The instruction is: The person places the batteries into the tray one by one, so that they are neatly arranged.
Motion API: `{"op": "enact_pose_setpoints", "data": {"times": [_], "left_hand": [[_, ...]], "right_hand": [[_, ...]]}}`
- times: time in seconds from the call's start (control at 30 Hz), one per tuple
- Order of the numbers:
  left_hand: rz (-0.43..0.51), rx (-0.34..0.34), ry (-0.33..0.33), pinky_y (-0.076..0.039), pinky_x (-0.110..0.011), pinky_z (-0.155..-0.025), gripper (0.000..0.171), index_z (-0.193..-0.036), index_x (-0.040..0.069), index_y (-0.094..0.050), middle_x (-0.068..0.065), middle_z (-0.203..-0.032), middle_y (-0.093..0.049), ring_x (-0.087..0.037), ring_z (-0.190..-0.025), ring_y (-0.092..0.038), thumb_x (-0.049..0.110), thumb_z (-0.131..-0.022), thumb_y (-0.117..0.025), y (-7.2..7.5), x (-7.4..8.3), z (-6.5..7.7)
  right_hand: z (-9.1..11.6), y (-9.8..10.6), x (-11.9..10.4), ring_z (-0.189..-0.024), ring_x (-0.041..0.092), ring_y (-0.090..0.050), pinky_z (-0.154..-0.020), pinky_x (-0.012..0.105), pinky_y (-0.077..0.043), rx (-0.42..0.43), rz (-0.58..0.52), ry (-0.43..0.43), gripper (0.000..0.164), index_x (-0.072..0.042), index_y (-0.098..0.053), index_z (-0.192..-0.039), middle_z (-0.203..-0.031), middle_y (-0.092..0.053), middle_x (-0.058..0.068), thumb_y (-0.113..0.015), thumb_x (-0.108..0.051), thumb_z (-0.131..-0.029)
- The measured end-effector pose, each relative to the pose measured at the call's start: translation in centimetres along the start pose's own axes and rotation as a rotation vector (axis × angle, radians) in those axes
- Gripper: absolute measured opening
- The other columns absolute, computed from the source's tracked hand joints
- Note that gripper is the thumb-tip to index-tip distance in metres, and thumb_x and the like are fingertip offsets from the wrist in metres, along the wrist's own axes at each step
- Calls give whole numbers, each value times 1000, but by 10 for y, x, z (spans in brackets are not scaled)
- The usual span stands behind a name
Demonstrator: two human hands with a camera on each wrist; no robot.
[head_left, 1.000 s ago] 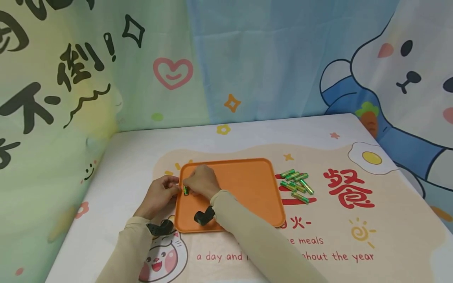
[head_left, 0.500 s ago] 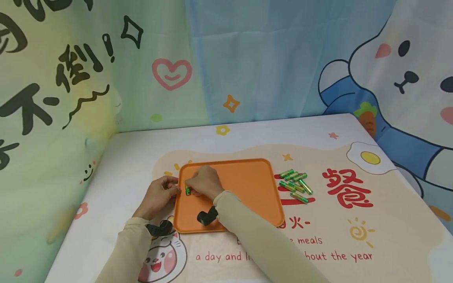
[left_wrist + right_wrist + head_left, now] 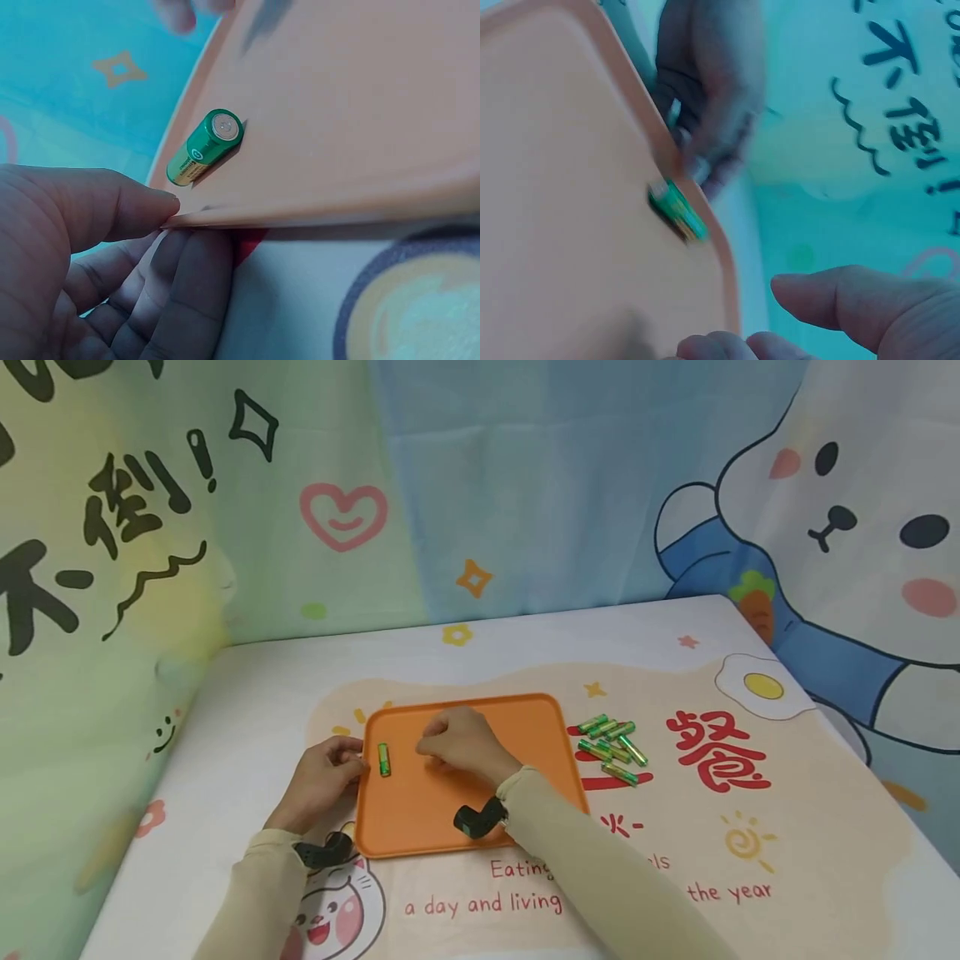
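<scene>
A green and gold battery (image 3: 384, 760) lies inside an orange tray (image 3: 408, 822), close to its left rim. My left hand (image 3: 318, 781) pinches that rim; in the left wrist view its thumb (image 3: 142, 206) is on top and the fingers (image 3: 195, 277) are below and outside. Over the tray, to the right of the battery, is my right hand (image 3: 467, 745). Its thumb (image 3: 817, 296) and fingers stand apart in the right wrist view, with nothing between them.
Several more green batteries (image 3: 619, 774) lie in a loose group on the printed tablecloth (image 3: 697, 835), just right of the tray. A printed curtain (image 3: 540, 485) hangs behind the table. Black camera straps (image 3: 480, 818) are on both wrists.
My right hand has let go of the battery and moved right, away from it. The battery stays by the left rim. My left hand keeps its hold, while the head view has shifted slightly.
</scene>
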State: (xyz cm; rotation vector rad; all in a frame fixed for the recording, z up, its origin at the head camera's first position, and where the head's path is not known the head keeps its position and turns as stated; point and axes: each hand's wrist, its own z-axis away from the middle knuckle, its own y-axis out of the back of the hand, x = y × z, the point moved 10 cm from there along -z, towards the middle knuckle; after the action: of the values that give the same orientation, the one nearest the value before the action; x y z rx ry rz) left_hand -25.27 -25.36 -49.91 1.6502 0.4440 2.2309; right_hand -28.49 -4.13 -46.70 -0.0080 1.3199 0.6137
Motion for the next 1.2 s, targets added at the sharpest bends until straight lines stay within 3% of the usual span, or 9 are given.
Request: {"op": "enact_pose_setpoints", "data": {"times": [0.17,0.37,0.53,0.7,0.97,1.2], "left_hand": [[-47,-15,-14,-57,-24,-74,40,-136,-4,-57,-10,-101,-57,-20,-89,-62,10,-98,-62,-1,2,2],[-64,-18,2,-58,-23,-73,42,-138,-4,-56,-10,-101,-56,-20,-88,-62,11,-98,-62,3,0,6],[-73,-23,10,-57,-23,-72,43,-138,-4,-56,-10,-102,-56,-21,-89,-60,12,-99,-63,1,-1,6],[-75,-39,-5,-58,-23,-72,44,-139,-4,-55,-10,-103,-57,-20,-89,-61,13,-99,-62,-5,2,4],[-57,-40,0,-58,-23,-71,44,-139,-5,-55,-10,-103,-56,-18,-88,-61,12,-99,-62,-4,1,4],[-54,-42,8,-59,-24,-71,44,-139,-5,-55,-10,-102,-56,-18,-86,-62,12,-99,-62,-5,0,3]], "right_hand": [[18,45,14,-88,26,-72,-78,37,-62,31,-40,-38,32,-3,-73,-121,-101,-74,11,-77,-19,-93],[36,98,29,-92,26,-72,-84,39,-62,99,-66,-56,34,0,-71,-124,-107,-73,14,-75,-18,-95],[54,146,46,-89,27,-71,-84,39,-62,202,-67,-89,29,2,-71,-119,-109,-70,17,-73,-15,-95],[74,190,72,-92,29,-69,-87,39,-62,282,-57,-172,32,0,-69,-120,-110,-69,16,-72,-21,-96],[91,232,102,-90,26,-64,-84,32,-60,350,51,-250,33,0,-69,-122,-108,-69,15,-70,-24,-98],[99,245,120,-91,27,-59,-78,30,-54,367,168,-312,31,-1,-70,-118,-103,-67,14,-71,-24,-97]]}}
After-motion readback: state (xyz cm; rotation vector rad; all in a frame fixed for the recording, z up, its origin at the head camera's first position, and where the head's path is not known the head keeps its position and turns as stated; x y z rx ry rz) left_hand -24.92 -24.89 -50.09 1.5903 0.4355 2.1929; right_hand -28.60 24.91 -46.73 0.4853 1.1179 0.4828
